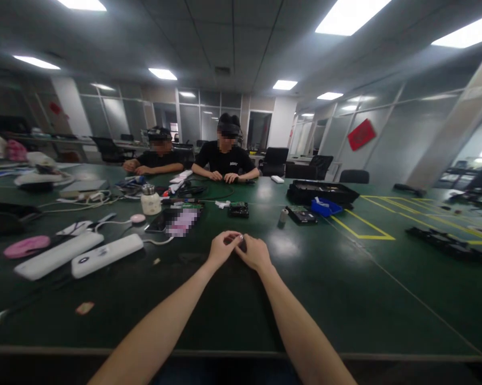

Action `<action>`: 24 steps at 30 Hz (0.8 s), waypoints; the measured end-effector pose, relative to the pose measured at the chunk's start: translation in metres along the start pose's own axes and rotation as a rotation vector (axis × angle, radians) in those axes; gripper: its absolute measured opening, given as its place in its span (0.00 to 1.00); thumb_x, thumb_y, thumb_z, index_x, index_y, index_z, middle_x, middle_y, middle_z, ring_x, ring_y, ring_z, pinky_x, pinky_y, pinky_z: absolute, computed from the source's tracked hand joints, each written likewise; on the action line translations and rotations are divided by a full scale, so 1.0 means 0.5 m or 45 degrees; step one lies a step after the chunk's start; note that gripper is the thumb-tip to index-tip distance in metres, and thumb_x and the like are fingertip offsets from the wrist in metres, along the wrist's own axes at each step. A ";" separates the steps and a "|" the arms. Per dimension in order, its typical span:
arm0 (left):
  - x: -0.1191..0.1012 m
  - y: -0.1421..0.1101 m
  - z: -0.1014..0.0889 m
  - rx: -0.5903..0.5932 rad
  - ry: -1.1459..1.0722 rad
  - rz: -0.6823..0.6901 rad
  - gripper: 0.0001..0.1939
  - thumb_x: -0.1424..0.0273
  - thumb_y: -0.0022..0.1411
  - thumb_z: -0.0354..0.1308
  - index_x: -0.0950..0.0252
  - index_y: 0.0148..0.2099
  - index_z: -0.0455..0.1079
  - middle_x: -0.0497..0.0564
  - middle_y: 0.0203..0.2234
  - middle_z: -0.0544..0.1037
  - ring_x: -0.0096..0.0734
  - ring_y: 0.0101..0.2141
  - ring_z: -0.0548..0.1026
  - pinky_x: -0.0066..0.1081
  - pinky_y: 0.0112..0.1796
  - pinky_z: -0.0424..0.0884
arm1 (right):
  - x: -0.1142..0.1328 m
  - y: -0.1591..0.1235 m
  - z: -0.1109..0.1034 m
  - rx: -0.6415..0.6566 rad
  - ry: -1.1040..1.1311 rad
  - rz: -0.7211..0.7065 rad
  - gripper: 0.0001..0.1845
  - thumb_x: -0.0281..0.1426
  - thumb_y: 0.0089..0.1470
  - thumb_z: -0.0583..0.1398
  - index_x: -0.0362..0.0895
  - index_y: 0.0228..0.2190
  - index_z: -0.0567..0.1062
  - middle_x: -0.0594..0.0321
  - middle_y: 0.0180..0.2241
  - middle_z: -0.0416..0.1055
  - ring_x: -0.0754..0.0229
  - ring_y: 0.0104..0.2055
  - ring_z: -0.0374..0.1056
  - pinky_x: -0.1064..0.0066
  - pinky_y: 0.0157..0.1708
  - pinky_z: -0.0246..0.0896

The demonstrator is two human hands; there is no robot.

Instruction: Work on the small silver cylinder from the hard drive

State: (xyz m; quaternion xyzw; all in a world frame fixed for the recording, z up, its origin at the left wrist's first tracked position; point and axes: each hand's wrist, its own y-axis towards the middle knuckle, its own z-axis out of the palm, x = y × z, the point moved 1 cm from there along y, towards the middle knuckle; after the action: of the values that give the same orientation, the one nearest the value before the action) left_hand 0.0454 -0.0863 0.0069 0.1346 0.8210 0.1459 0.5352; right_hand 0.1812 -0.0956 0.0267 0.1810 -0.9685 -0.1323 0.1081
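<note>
Over the middle of the green table (232, 315), my left hand (223, 248) and my right hand (255, 253) meet with fingertips together. Pinched between them is a small shiny thing (242, 237), mostly hidden and too small to name. Beyond the hands lies a dark boxy unit with a green circuit board (239, 209), with a scrap of white material (222, 204) beside it. To the right stand a small pale cylinder (283, 215) and a flat black-and-metal unit resembling a hard drive (302, 215).
Two white power strips (107, 255), a pink ring (27, 246), a phone (182, 222) and a cream jar (150, 202) lie left. A blue bin (326, 207), black tray (321, 191) and black strip part (449, 244) are right. Two people (227, 155) sit opposite.
</note>
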 end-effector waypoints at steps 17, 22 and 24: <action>0.018 0.006 -0.099 -0.233 0.399 -0.132 0.12 0.66 0.66 0.54 0.64 0.50 0.68 0.54 0.47 0.73 0.36 0.43 0.74 0.42 0.44 0.72 | 0.000 -0.020 -0.009 0.105 0.151 0.027 0.16 0.39 0.61 0.56 0.41 0.45 0.70 0.59 0.41 0.71 0.59 0.39 0.70 0.62 0.39 0.68; 0.054 -0.004 -0.127 -0.227 0.529 -0.279 0.12 0.66 0.66 0.55 0.64 0.50 0.68 0.53 0.47 0.73 0.36 0.43 0.74 0.41 0.43 0.73 | -0.006 -0.015 -0.007 0.178 0.212 0.023 0.16 0.40 0.61 0.56 0.41 0.44 0.70 0.60 0.39 0.71 0.61 0.36 0.70 0.64 0.36 0.68; 0.052 -0.006 -0.124 -0.231 0.551 -0.282 0.12 0.66 0.65 0.55 0.64 0.50 0.68 0.54 0.47 0.73 0.36 0.43 0.74 0.41 0.43 0.72 | -0.008 -0.014 -0.003 0.193 0.223 0.019 0.16 0.39 0.61 0.56 0.41 0.44 0.70 0.60 0.39 0.71 0.60 0.36 0.70 0.63 0.37 0.68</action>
State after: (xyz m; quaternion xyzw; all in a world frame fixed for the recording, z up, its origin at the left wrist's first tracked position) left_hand -0.0216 -0.0851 0.0079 -0.0391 0.9098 0.1848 0.3697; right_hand 0.1875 -0.1009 0.0254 0.1922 -0.9639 -0.0417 0.1793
